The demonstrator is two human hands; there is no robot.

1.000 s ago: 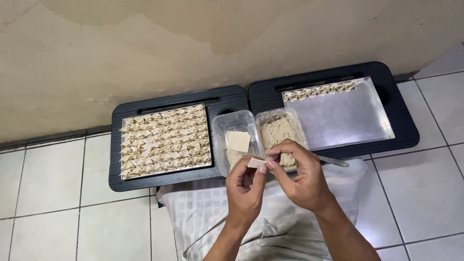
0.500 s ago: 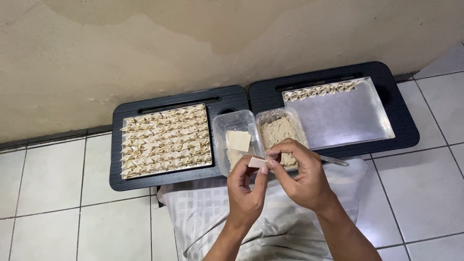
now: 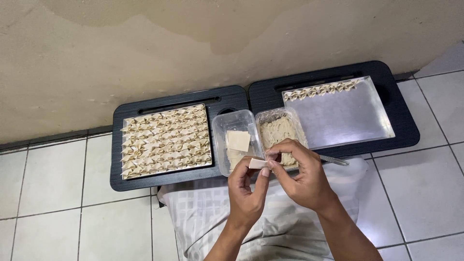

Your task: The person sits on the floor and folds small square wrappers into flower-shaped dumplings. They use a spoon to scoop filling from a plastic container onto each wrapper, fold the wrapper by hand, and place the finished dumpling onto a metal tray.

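From the head camera, both hands meet just in front of 2 clear tubs, over a checked cloth (image 3: 227, 217) on the person's lap. The left hand (image 3: 247, 191) and the right hand (image 3: 300, 176) both pinch 1 small pale wrapper (image 3: 257, 163) between thumb and fingertips, fingers closed on it; the wrapper sits folded between them, just above the near rim of the tubs. The left tub (image 3: 223, 145) holds a stack of flat square wrappers. The right tub (image 3: 282, 130), touching it, holds pale minced filling. A thin clear utensil (image 3: 333, 160) pokes out from behind the right hand, its tip over the floor tile. The tubs rest across the join of 2 black trays. On the left tray (image 3: 164, 96) lies a metal sheet packed with rows of folded dumplings (image 3: 166, 141). On the right tray (image 3: 401, 121) lies a second metal sheet (image 3: 348, 116), with 1 row of dumplings along its far edge. Behind the trays stands a stained wall (image 3: 145, 48); white tiles (image 3: 48, 193) cover the floor.
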